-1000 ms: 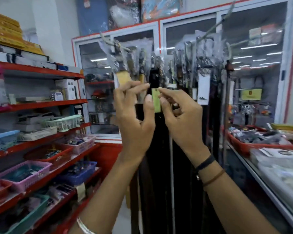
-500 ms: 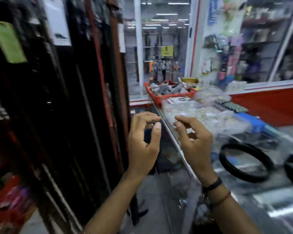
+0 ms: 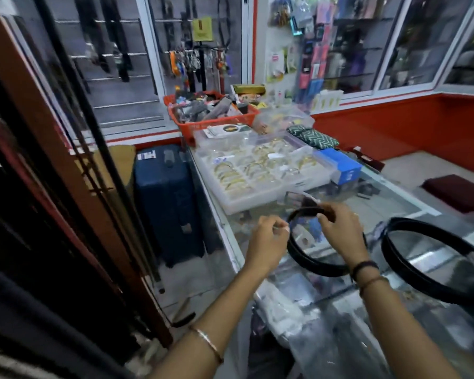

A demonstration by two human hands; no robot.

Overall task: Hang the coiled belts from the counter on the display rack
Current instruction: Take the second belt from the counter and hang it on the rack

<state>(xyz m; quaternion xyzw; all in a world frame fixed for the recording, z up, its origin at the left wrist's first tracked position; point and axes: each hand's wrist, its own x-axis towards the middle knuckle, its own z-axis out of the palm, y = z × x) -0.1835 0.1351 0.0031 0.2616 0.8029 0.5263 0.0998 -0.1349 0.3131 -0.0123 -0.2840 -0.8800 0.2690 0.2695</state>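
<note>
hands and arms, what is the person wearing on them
Both forearms are bare, with no sleeves in view and no gloves. The left wrist carries a thin, pale metal bangle. The right wrist has two bands side by side: a dark band nearer the hand and a thinner brown cord bracelet behind it. No rings can be made out.

We see black coiled belts (image 3: 309, 258) on the clear glass surface (image 3: 422, 206), an orange-red basket (image 3: 192, 127), a navy suitcase (image 3: 167, 203), a green zigzag-patterned pouch (image 3: 316, 138), a blue box (image 3: 342, 166) and gold bangles (image 3: 230, 179).
</note>
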